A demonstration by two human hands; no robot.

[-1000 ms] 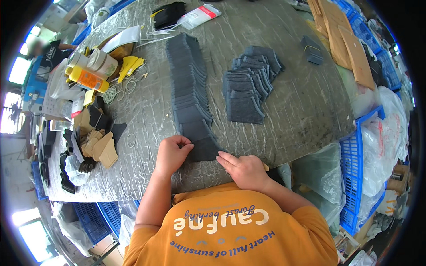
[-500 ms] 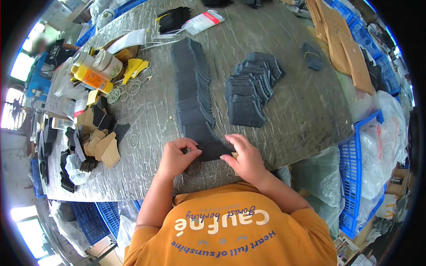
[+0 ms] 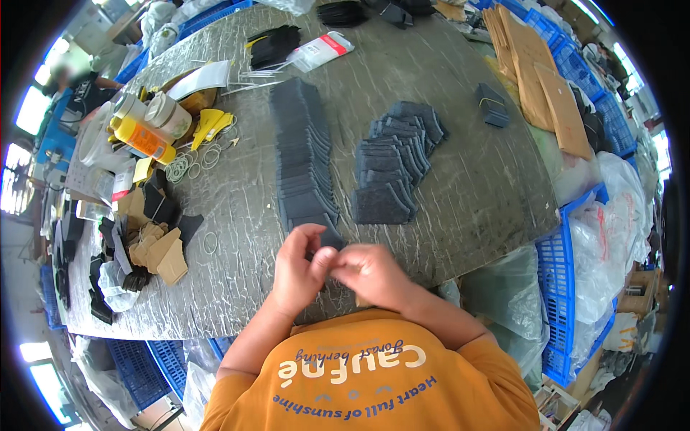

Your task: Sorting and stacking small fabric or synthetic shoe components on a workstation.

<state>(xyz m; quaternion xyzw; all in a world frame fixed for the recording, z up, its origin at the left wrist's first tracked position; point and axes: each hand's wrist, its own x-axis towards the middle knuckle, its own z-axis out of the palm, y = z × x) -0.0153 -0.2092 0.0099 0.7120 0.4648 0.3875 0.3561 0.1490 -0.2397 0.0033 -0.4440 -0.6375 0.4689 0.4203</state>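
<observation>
In front of my chest both hands meet over the table. My left hand (image 3: 298, 271) has its fingers curled and thumb pressed in, pinching a dark blue-grey fabric piece (image 3: 330, 238) that shows just beyond the fingertips. Against the left thumb, my right hand (image 3: 374, 274) is closed with its fingertips together; what lies between them is hidden. Just past the hands runs a long overlapping row of similar dark fabric pieces (image 3: 302, 158). To its right lies a shorter, curved, fanned-out stack of fabric pieces (image 3: 388, 169).
The table (image 3: 489, 194) has a grey, creased covering. At left are an orange-yellow bottle (image 3: 144, 136), jars, rubber bands (image 3: 177, 169) and brown cardboard scraps (image 3: 171, 260). A banded dark bundle (image 3: 492, 105) lies far right. Blue crates (image 3: 557, 287) with plastic bags border the right edge.
The fabric piece was stretched flat between my separated hands; now my right hand has come left to meet the left one, and the piece is mostly hidden. The view has shifted slightly.
</observation>
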